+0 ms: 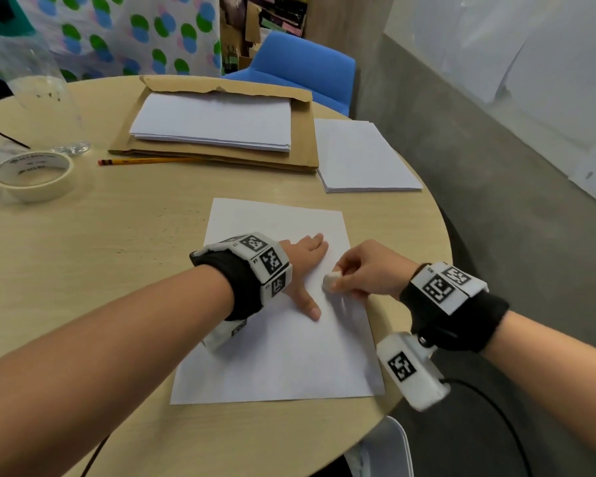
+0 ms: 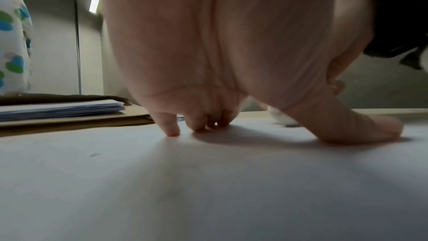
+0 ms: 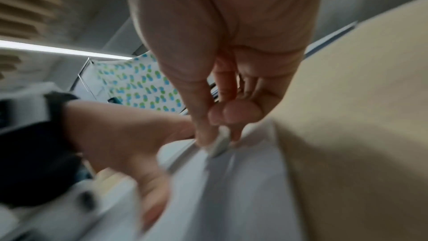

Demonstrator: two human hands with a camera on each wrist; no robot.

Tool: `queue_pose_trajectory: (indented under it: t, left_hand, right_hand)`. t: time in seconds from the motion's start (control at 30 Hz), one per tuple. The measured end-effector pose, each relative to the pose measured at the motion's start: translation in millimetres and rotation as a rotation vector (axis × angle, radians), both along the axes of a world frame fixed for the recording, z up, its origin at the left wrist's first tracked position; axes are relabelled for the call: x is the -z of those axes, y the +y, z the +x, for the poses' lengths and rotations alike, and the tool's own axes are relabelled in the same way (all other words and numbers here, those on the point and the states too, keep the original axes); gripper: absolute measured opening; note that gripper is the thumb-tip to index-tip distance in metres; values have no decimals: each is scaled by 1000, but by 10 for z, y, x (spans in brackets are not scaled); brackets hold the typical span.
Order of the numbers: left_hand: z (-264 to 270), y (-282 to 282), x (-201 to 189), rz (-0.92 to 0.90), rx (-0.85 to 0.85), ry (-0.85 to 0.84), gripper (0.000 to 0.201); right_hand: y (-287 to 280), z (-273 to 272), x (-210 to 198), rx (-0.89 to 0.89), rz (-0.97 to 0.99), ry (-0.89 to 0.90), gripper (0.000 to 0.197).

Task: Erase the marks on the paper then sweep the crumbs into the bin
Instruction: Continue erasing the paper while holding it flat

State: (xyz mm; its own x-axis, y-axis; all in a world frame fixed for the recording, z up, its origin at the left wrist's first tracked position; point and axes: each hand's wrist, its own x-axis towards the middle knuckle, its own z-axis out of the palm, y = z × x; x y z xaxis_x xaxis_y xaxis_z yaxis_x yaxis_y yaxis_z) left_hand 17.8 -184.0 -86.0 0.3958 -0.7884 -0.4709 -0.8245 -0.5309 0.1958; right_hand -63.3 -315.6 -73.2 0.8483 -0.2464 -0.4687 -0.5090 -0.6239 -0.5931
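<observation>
A white sheet of paper [image 1: 283, 356] lies on the round wooden table [image 1: 117, 270] near its right edge. My left hand [image 1: 305, 266] presses flat on the sheet with fingers straight and thumb spread; the left wrist view shows its fingertips [image 2: 172, 131] down on the paper [image 2: 208, 180]. Just right of it, my right hand [image 1: 365, 270] pinches a small white eraser [image 1: 331, 281] against the sheet. In the blurred right wrist view the eraser [image 3: 220, 142] sits between thumb and fingers on the paper [image 3: 231, 199]. Marks on the sheet are too faint to make out.
Behind the sheet lie a brown envelope [image 1: 303, 146] with a paper stack [image 1: 214, 120] on it, another paper stack [image 1: 362, 156], a pencil [image 1: 145, 161] and a tape roll [image 1: 31, 175]. A clear plastic container [image 1: 38, 80] stands far left. A blue chair [image 1: 300, 68] is beyond.
</observation>
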Motion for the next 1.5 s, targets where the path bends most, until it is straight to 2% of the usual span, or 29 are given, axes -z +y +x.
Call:
queue_pose_trajectory:
  t: [0.07, 0.23, 0.3, 0.43, 0.5, 0.63, 0.7, 0.83, 0.93, 1.07, 1.17, 1.27, 1.43, 1.5]
  left_hand:
    - [9, -8, 11, 6, 13, 1, 124]
    - [-14, -7, 5, -7, 13, -5, 121]
    - [-4, -8, 10, -10, 18, -7, 121]
    - [4, -1, 2, 14, 32, 11, 120]
    - [-5, -13, -21, 35, 45, 12, 117]
    - [-24, -40, -1, 17, 18, 12, 113]
    - [-40, -53, 40, -5, -10, 7, 111]
    - [-42, -65, 88, 7, -8, -10, 114]
    - [-39, -65, 77, 17, -5, -11, 115]
    - [-51, -72, 78, 5, -9, -15, 116]
    - [-42, -79, 100, 2, -9, -17, 117]
    - [-36, -73, 107, 10, -4, -24, 118]
    - [-42, -69, 91, 13, -8, -16, 117]
    - [-46, -68, 92, 5, -15, -16, 117]
  right_hand:
    - [-16, 32, -50, -12, -22, 19, 20]
    - [-113, 233, -74, 176, -124, -141, 24]
    - [-82, 124, -33, 108, -129, -132, 26]
    - [20, -63, -103, -121, -84, 51, 20]
    - [-37, 47, -147, -86, -149, 48, 24]
    - [-137, 182, -116, 123, -179, -82, 27]
    - [-88, 57, -62, 68, -167, -89, 25]
    - [49, -194, -48, -95, -79, 29, 22]
    - [0, -69, -137, 0, -103, 38, 26]
    - [-49, 92, -132, 169, -135, -78, 19]
    - [43, -68, -56, 117, -103, -62, 22]
    - [115, -197, -75, 11, -29, 47, 23]
    - [-60, 90, -136, 258, -94, -39, 26]
    - [-61, 108, -99, 279, -77, -82, 23]
